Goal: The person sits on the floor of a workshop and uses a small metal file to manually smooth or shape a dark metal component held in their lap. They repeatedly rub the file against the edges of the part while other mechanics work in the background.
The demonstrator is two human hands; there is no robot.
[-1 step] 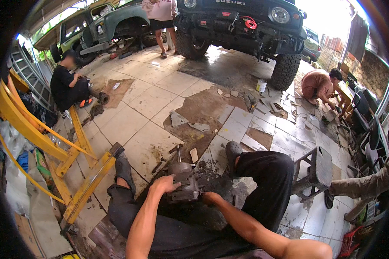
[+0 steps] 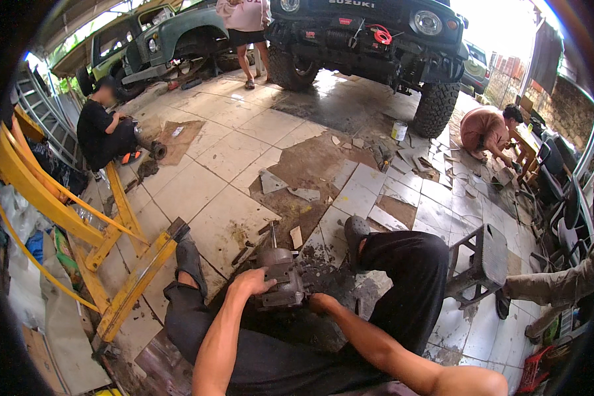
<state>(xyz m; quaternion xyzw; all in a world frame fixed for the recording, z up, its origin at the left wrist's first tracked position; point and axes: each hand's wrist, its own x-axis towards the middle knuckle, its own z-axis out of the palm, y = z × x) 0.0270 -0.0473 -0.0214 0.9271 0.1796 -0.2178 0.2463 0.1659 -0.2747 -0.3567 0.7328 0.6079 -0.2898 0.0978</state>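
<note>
Between my spread legs a grey metal gearbox (image 2: 282, 263) sits on the dirty floor, a bright shaft (image 2: 273, 232) sticking out of its far end. My left hand (image 2: 252, 282) grips the casing's left side, the thumb lying over its top. At the casing's near right side, my right hand (image 2: 321, 303) is closed with its fingers curled in; whatever they hold is hidden. Dark oily grime and small bits surround the gearbox. Several dark tool-like pieces (image 2: 243, 255) lie just left of the shaft.
A yellow steel frame (image 2: 135, 284) stands at my left. To the right are a black stool (image 2: 478, 264) and another person's leg (image 2: 553, 288). Broken tiles (image 2: 303, 194) lie ahead, before a dark off-road car (image 2: 369, 49). Two people crouch farther off, left and right; another stands behind.
</note>
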